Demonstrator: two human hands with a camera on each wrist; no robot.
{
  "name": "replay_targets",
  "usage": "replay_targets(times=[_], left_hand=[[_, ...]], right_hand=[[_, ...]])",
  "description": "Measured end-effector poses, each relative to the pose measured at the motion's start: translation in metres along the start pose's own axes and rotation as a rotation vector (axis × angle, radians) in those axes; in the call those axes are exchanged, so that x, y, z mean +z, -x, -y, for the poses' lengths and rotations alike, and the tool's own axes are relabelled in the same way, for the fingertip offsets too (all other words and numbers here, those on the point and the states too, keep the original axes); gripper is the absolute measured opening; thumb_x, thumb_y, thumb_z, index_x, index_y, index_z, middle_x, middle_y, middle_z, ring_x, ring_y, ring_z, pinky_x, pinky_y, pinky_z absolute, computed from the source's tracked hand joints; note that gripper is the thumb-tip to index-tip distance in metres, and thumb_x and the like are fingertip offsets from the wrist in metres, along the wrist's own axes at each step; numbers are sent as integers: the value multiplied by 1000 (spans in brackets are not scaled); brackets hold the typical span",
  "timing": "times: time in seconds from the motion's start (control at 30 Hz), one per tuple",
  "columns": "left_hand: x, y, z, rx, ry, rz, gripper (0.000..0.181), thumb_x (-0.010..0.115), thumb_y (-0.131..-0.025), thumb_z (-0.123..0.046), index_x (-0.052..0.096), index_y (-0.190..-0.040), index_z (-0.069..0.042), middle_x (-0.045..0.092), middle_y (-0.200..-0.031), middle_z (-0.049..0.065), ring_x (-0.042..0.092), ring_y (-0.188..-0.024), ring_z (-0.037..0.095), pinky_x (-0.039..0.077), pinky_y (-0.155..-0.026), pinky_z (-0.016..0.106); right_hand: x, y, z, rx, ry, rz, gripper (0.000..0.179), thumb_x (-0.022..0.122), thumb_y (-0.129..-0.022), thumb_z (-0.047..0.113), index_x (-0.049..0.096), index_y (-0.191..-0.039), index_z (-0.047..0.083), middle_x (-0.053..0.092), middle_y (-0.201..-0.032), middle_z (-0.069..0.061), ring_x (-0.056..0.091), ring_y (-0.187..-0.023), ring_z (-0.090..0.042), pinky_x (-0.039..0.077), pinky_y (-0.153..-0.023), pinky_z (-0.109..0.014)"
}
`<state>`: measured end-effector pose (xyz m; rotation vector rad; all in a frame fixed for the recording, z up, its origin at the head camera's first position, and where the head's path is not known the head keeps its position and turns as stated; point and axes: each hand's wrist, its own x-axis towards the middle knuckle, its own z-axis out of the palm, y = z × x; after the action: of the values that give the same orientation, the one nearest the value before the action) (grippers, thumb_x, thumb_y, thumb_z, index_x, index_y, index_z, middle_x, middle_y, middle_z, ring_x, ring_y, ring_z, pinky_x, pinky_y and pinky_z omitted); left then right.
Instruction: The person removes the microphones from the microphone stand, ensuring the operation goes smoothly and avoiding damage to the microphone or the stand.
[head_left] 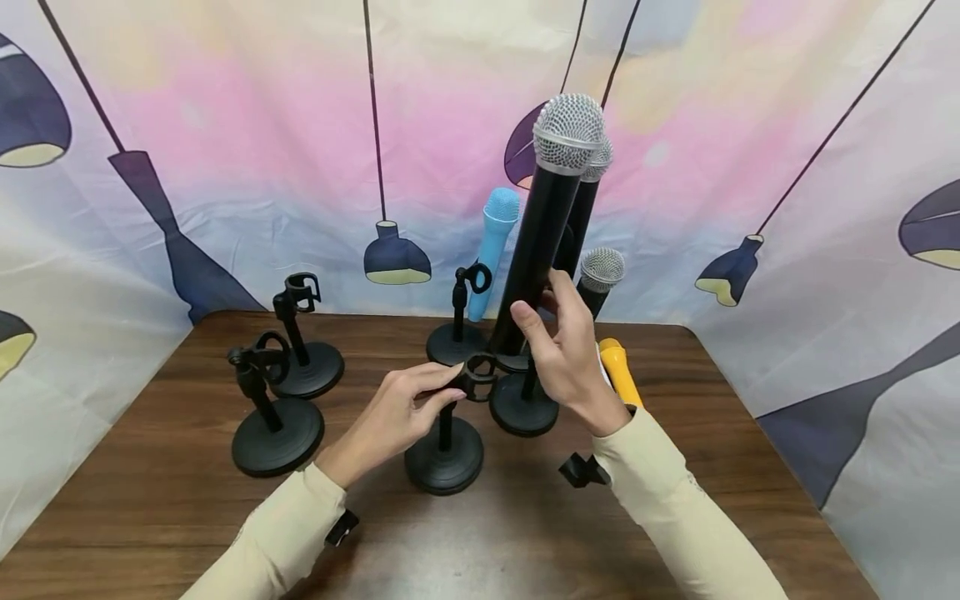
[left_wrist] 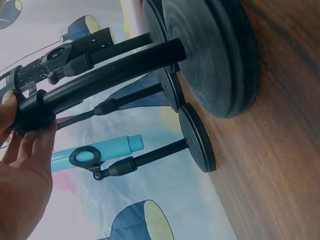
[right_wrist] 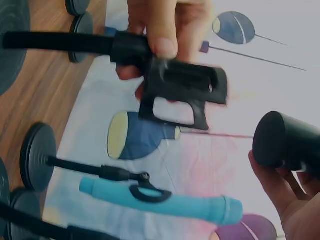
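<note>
My left hand (head_left: 392, 421) pinches the clip holder (head_left: 480, 388) at the top of a black microphone stand (head_left: 444, 458), whose round base sits on the table. In my right hand (head_left: 567, 358) is a black microphone (head_left: 538, 242) with a silver mesh head, gripped near its lower end and tilted, head up. From the right wrist view, the bottom end of this microphone (right_wrist: 269, 140) stands apart from the open clip (right_wrist: 175, 95), with a gap between them. The left wrist view shows the fingers and thumb (left_wrist: 32, 145) of my left hand around the stand's top joint.
Two stands with bare clips (head_left: 277, 437) stand at left. Behind are a stand (head_left: 454, 340) by a light-blue microphone (head_left: 495, 233), another stand base (head_left: 523, 407), and two more silver-headed microphones (head_left: 602, 268). A yellow microphone (head_left: 621, 375) is at right. Patterned cloth (head_left: 315, 192) hangs behind the table.
</note>
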<state>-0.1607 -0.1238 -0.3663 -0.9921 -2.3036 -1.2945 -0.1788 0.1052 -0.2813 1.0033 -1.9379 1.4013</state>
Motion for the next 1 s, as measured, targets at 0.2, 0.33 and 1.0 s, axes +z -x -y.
replay_targets(times=[0.2, 0.33, 1.0], left_hand=[[4, 8, -5, 9, -115, -25, 45, 70, -97, -7, 60, -141, -4, 69, -123, 6, 68, -87, 8, 54, -65, 23], [10, 12, -12, 30, -289, -94, 47, 71, -96, -8, 61, -141, -8, 70, -120, 9, 63, -66, 7, 46, -52, 19], [-7, 8, 11, -82, -575, -255, 39, 65, -98, -2, 61, -136, 3, 61, -133, 25, 60, -56, 17, 40, -43, 26]], right_hand=[[-24, 10, 1, 50, 30, -37, 42, 57, -103, 2, 48, -143, -5, 55, -126, -22, 66, -103, -31, 57, -78, -25], [-41, 20, -2, 70, 63, -63, 46, 60, -97, -9, 50, -142, -6, 55, -131, -21, 64, -107, -26, 54, -82, -22], [-106, 77, -25, 265, 294, -159, 42, 67, -95, -4, 58, -135, -2, 62, -117, -10, 62, -102, -5, 48, -89, -14]])
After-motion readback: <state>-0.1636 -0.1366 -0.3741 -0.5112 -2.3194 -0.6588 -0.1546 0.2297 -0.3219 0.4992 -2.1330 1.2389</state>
